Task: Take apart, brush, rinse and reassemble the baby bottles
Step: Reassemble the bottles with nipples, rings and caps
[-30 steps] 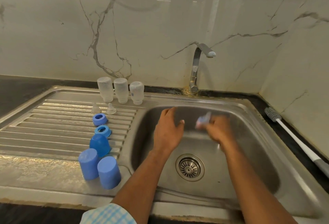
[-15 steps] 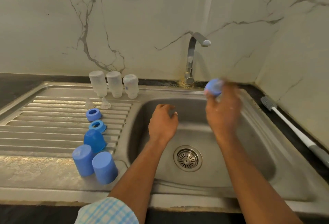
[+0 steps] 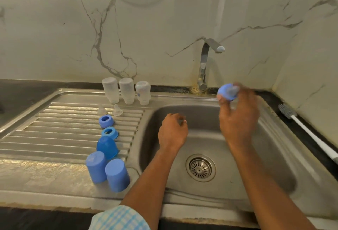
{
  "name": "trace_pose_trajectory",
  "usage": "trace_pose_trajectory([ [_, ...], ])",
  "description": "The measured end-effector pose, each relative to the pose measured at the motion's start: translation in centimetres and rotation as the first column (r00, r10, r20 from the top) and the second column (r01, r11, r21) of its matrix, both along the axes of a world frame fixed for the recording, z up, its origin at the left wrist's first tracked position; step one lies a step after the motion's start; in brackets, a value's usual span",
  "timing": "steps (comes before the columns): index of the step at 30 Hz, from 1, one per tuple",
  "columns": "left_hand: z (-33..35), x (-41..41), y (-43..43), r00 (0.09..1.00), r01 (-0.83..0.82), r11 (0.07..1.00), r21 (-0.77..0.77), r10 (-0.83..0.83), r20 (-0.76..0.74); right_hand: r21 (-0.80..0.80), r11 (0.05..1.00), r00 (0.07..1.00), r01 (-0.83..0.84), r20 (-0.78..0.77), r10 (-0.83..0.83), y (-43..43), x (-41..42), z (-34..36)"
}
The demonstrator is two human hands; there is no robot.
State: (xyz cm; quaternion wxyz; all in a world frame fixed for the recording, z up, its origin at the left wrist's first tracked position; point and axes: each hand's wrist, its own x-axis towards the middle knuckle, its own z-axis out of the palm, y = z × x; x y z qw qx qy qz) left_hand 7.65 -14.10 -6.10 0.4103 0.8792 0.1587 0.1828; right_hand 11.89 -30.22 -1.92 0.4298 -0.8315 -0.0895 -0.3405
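- Right hand [image 3: 237, 121] is pinching a blurred blue piece [image 3: 225, 93] in its fingertips, over the sink's [image 3: 274, 156] back rim, below the tap [image 3: 205, 61].
- Left hand [image 3: 172, 132] is hovering over the basin, loosely curled, holding nothing.
- Bottles [image 3: 126, 90] are standing inverted on the drainboard [image 3: 54, 129].

A stainless steel sink unit [image 3: 54, 198] fills the lower frame, set in a dark stone countertop [image 3: 27, 87]. On its ribbed drainboard [image 3: 64, 134], left of centre, three clear plastic bottle bodies [image 3: 127, 90] stand upside down in a row at the back edge. Just below them sit two clear silicone teats [image 3: 117, 110], then two blue plastic screw rings [image 3: 105, 121], a darker blue domed cap [image 3: 107, 146] and two pale blue cylindrical caps [image 3: 117, 175]. The basin [image 3: 256, 156], right of centre, has a round metal drain strainer [image 3: 200, 168]. A white-handled grey bottle brush [image 3: 311, 134] lies on the countertop at the right edge.
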Motion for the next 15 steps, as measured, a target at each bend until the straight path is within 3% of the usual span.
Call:
trace_pose_trajectory([
  [1, -0.1, -0.1, -0.2, 1.000, 0.010, 1.000, 0.013, -0.010, -0.015, -0.054, 0.996, 0.968, -0.069, -0.245, 0.054, 0.4, -0.3, -1.1],
  [2, -0.3, -0.2, -0.2, 1.000, 0.012, 1.000, 0.019, -0.012, -0.023, -0.039, 0.992, 0.862, -0.123, -0.499, 0.087, 0.4, 0.1, -2.8],
  [3, -0.5, -0.4, -0.2, 1.000, 0.008, 1.000, 0.014, -0.007, -0.022, -0.031, 0.990, 0.812, -0.138, -0.576, 0.095, 0.5, -0.5, -2.6],
  [4, -0.4, -0.2, -0.1, 1.000, 0.001, 1.000, 0.009, -0.001, -0.014, -0.027, 0.994, 0.866, -0.104, -0.494, 0.077, 0.7, -0.7, -1.7],
  [5, -0.2, 0.0, 0.0, 1.000, -0.007, 1.000, 0.003, 0.007, -0.002, 0.054, 0.997, 0.973, -0.048, -0.222, 0.059, 0.8, -0.8, -0.3],
  [6, -0.1, 0.2, 0.1, 1.000, -0.012, 1.000, -0.005, 0.012, 0.007, 0.114, 0.993, 0.999, -0.032, 0.004, 0.032, 0.6, -0.3, 0.1],
  [7, -0.1, 0.3, 0.1, 1.000, -0.011, 1.000, -0.006, 0.011, 0.007, 0.071, 0.997, 0.996, -0.005, 0.085, -0.001, 0.7, -0.2, 0.1],
  [8, -0.1, 0.2, 0.0, 1.000, -0.003, 1.000, 0.004, 0.003, -0.004, -0.002, 1.000, 1.000, -0.016, 0.008, 0.016, 0.7, -0.4, 0.1],
  [9, -0.2, 0.0, -0.2, 1.000, 0.011, 1.000, 0.019, -0.010, -0.021, -0.023, 0.995, 0.949, -0.098, -0.302, 0.086, 0.8, -0.7, -1.0],
  [10, -0.4, -0.2, -0.4, 1.000, 0.015, 1.000, 0.016, -0.014, -0.024, 0.004, 0.989, 0.818, -0.149, -0.562, 0.126, 0.5, -0.3, -2.7],
  [11, -0.5, -0.2, -0.3, 1.000, 0.011, 1.000, 0.001, -0.011, -0.018, 0.023, 0.987, 0.766, -0.159, -0.628, 0.138, 0.6, -0.6, -2.6],
  [12, -0.4, 0.0, -0.2, 1.000, 0.004, 1.000, -0.005, -0.004, -0.005, 0.048, 0.993, 0.850, -0.105, -0.514, 0.115, 0.9, -0.3, -2.0],
  [13, -0.2, 0.2, -0.1, 1.000, -0.009, 1.000, -0.008, 0.009, 0.010, 0.142, 0.988, 0.969, -0.057, -0.232, 0.089, 1.2, -0.5, -0.8],
  [14, -0.2, 0.3, 0.0, 1.000, -0.026, 1.000, -0.012, 0.026, 0.017, 0.168, 0.984, 0.997, -0.054, -0.045, 0.063, 1.2, 0.0, -0.7],
  [15, -0.2, 0.3, 0.0, 1.000, -0.024, 1.000, -0.004, 0.024, 0.007, 0.083, 0.996, 0.999, -0.040, -0.020, 0.042, 1.5, -0.4, -0.1],
])
